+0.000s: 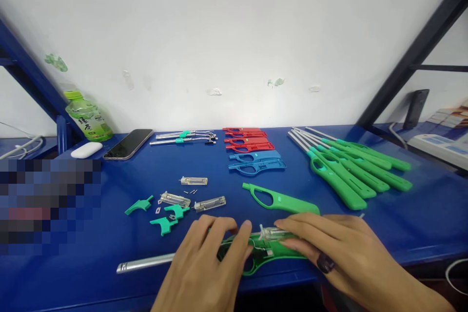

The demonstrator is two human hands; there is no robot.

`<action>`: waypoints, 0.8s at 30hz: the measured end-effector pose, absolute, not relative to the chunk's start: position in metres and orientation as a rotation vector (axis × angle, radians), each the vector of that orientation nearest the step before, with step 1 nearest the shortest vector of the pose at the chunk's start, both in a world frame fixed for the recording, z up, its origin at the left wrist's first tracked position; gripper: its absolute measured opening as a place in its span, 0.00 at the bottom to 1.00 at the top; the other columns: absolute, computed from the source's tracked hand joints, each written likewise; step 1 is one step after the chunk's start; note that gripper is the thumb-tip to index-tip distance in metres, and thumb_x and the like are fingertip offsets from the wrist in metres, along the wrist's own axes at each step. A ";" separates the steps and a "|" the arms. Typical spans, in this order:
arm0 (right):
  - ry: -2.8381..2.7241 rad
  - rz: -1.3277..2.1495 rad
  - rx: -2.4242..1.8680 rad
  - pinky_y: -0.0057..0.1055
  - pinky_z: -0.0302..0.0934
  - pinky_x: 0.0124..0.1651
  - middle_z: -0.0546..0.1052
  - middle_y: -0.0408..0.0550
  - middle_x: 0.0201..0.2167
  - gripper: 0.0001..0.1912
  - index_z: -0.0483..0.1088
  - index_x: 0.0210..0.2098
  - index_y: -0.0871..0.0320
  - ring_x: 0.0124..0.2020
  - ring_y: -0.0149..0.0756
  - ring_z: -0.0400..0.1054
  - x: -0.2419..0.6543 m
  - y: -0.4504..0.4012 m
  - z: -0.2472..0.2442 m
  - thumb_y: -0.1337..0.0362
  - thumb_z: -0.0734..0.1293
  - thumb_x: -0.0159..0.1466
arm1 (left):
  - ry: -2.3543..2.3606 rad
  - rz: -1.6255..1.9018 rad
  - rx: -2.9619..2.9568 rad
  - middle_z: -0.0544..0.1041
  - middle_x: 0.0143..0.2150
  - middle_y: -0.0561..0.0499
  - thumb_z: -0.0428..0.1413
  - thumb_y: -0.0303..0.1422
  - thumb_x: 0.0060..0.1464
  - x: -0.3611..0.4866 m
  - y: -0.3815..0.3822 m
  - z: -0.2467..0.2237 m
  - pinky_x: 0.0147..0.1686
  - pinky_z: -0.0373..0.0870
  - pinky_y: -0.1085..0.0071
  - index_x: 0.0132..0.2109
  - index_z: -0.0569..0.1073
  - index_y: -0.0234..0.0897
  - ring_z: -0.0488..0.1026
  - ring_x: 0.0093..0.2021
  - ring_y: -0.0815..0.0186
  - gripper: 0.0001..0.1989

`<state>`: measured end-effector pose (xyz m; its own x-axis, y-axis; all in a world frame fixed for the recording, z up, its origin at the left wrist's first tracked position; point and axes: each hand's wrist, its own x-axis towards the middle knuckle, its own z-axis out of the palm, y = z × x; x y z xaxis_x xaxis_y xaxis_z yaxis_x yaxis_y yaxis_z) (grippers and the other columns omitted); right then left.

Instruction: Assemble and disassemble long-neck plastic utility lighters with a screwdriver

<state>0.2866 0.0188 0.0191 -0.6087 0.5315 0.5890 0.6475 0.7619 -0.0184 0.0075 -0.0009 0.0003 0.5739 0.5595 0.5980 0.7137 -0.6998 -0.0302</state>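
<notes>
My left hand [208,263] is closed over the front of an open green lighter shell [285,252] at the table's front edge. A silver metal tube [146,263] sticks out to the left from under that hand. Wires and a small black part show inside the shell, just right of my fingers. My right hand [340,248] pinches a clear fuel tank [272,234] with thumb and index finger, at the shell's upper edge. Whether the tank is seated in the shell, I cannot tell. A matching green shell half [281,200] lies just beyond.
Loose fuel tanks [210,204] and teal triggers [163,225] lie to the left. Metal tubes [183,141], red shells [248,145] and blue shells [258,165] sit further back. Several assembled green lighters [343,185] fan out at right. A phone [128,144] and bottle [87,117] stand back left.
</notes>
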 end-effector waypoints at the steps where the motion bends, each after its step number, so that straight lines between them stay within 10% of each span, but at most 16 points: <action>1: -2.366 -0.264 -0.874 0.32 0.72 0.33 0.88 0.41 0.44 0.11 0.72 0.53 0.52 0.36 0.36 0.85 0.286 0.017 0.020 0.59 0.60 0.81 | -1.048 -0.842 -2.544 0.77 0.50 0.42 0.53 0.20 0.69 0.010 0.000 -0.001 0.44 0.77 0.60 0.63 0.75 0.33 0.72 0.47 0.56 0.18; 24: -2.304 -0.455 -0.957 0.33 0.75 0.41 0.87 0.48 0.50 0.14 0.73 0.61 0.56 0.39 0.37 0.85 0.317 0.018 -0.008 0.70 0.66 0.77 | -1.062 -0.788 -2.452 0.81 0.48 0.44 0.51 0.17 0.66 0.004 0.005 -0.014 0.45 0.79 0.62 0.64 0.75 0.34 0.76 0.43 0.59 0.23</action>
